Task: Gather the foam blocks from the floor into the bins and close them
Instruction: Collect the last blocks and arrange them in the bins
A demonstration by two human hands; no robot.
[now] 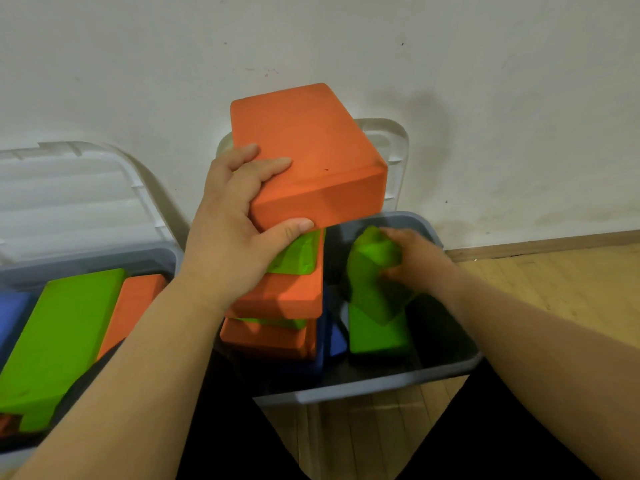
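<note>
Packing the grey bin (363, 386), a person holds an orange foam block (311, 150) aloft at 12 o'clock in the left hand (225, 244), fingers (270, 165) and thumb clamped round it, seemingly clearing room while the right hand (419, 261) grips a green foam block (374, 306) inside at 3 o'clock.

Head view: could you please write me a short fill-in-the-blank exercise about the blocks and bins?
The raised foam block gripped by the left hand is ____.
The right hand holds a second block, coloured ____, inside the grey bin.
The clear lid at far left leans against the ____.
Missing words: orange; green; wall.
</note>
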